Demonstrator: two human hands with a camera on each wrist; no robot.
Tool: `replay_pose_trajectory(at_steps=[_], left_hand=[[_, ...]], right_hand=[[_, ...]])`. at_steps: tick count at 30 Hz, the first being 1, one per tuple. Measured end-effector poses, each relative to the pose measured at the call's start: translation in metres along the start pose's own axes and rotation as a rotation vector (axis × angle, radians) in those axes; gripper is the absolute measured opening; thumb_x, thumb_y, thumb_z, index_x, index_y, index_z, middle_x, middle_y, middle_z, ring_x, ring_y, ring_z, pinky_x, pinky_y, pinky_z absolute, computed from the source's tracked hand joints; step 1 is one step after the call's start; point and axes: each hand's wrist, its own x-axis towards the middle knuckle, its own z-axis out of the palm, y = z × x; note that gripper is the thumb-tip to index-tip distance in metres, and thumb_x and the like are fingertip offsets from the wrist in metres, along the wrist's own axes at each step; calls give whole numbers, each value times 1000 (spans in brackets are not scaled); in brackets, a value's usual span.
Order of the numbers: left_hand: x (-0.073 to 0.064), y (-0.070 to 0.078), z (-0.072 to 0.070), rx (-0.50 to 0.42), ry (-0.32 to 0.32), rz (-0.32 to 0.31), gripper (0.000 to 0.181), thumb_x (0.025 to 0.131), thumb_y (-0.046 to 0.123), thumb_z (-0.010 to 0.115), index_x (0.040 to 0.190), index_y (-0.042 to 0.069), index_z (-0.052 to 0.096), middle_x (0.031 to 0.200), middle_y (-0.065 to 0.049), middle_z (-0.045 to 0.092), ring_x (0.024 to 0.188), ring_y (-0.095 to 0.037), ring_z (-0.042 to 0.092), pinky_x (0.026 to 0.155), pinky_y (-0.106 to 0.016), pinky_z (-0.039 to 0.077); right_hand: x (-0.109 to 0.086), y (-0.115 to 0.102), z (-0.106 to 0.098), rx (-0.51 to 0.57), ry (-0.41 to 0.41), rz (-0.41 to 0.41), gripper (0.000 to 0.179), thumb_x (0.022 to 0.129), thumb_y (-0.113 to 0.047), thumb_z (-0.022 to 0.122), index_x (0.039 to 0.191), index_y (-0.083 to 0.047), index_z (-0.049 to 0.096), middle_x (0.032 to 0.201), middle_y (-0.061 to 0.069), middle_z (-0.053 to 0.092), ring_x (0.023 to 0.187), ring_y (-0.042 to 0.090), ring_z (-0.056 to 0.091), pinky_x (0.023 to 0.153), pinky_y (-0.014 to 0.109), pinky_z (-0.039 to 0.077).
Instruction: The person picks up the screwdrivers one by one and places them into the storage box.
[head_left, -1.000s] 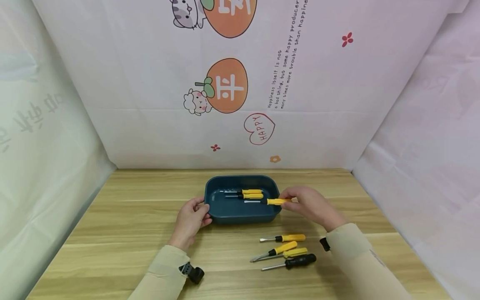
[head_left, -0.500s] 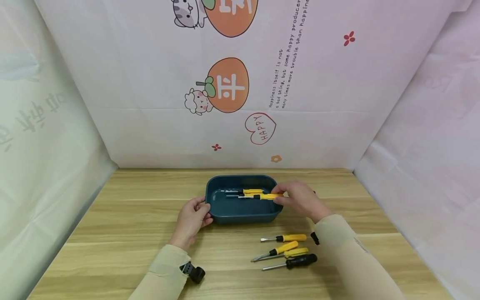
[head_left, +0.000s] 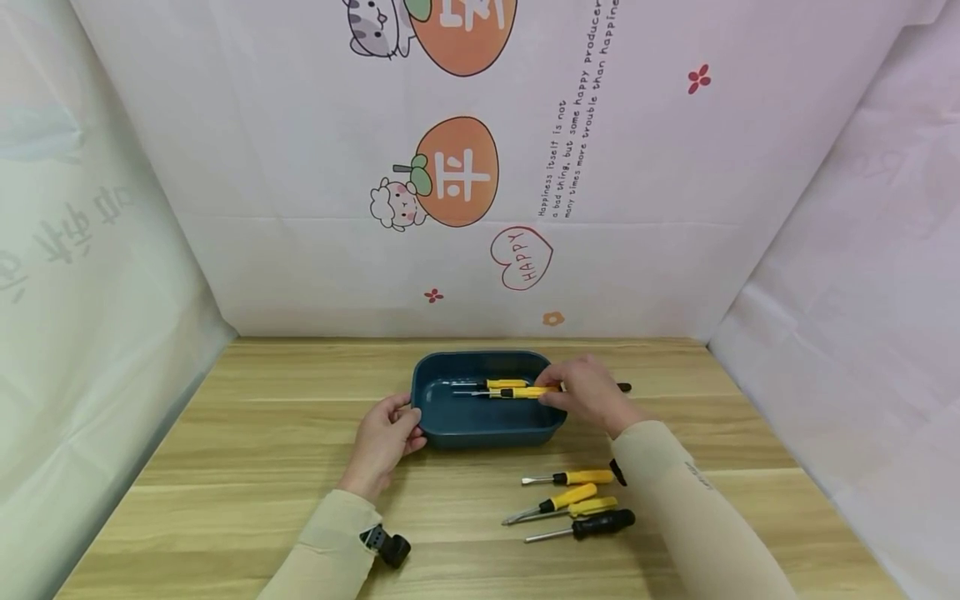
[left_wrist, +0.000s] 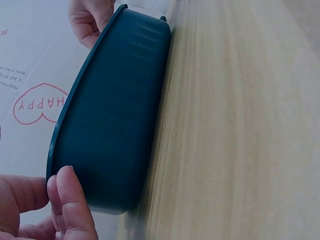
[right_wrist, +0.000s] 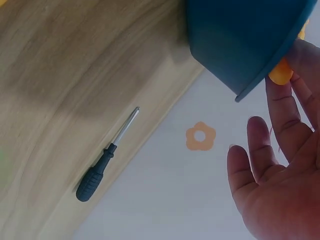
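A dark teal rectangular box (head_left: 465,439) stands on the wooden table. My left hand (head_left: 382,442) grips its left end, thumb at the rim and fingers against the outer wall, as the left wrist view (left_wrist: 65,205) shows. Over the box's right end, my right hand (head_left: 588,390) pinches the yellow handle of a screwdriver (head_left: 521,392), its shank pointing left inside the box. In the right wrist view the butt of this yellow handle (right_wrist: 281,72) shows between thumb and fingers. Other yellow-handled screwdrivers (head_left: 504,383) lie in the box just behind, partly covered.
In front of the box lie a yellow flathead screwdriver (head_left: 588,477), two more crossing yellow ones (head_left: 573,497) and a black-handled one (head_left: 603,523). Another black screwdriver (right_wrist: 95,175) lies right of the box, mostly behind my right hand in the head view. A printed white sheet (head_left: 630,275) rises behind.
My right hand has moved left and slightly back with the yellow screwdriver, bringing it beside the others in the box. The black screwdriver's handle now shows past that hand. My left hand stays put.
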Motion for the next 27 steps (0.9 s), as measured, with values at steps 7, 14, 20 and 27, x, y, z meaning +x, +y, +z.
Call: replay_pose_trajectory(at_steps=[7, 14, 20, 27], left_hand=[[-1, 1, 0, 8, 4, -2, 44, 105, 11, 61, 148, 2, 54, 102, -9, 55, 82, -16, 61, 69, -24, 62], [-1, 1, 0, 3, -1, -6, 45, 105, 12, 61, 149, 2, 53, 104, -9, 55, 82, -16, 61, 68, -24, 62], [0, 1, 0, 5, -3, -3, 45, 106, 11, 60, 149, 1, 52, 104, -10, 55, 81, -16, 61, 68, -24, 62], [0, 1, 1, -2, 8, -4, 44, 105, 10, 60, 148, 1, 54, 103, -10, 56, 81, -15, 61, 68, -23, 61]], right_hand=[[6, -3, 5, -46, -10, -27, 18, 93, -26, 80, 110, -20, 80, 87, -11, 72, 78, 10, 58, 99, 45, 44], [13, -9, 13, -99, -30, -36, 21, 94, -29, 80, 111, -18, 79, 84, -10, 69, 80, 13, 57, 100, 49, 46], [15, -14, 17, -84, -45, -21, 21, 94, -29, 80, 111, -18, 79, 84, -10, 70, 91, 19, 59, 97, 54, 46], [19, -15, 23, -80, -80, 9, 21, 95, -31, 79, 113, -21, 79, 92, -11, 72, 95, 19, 57, 90, 50, 44]])
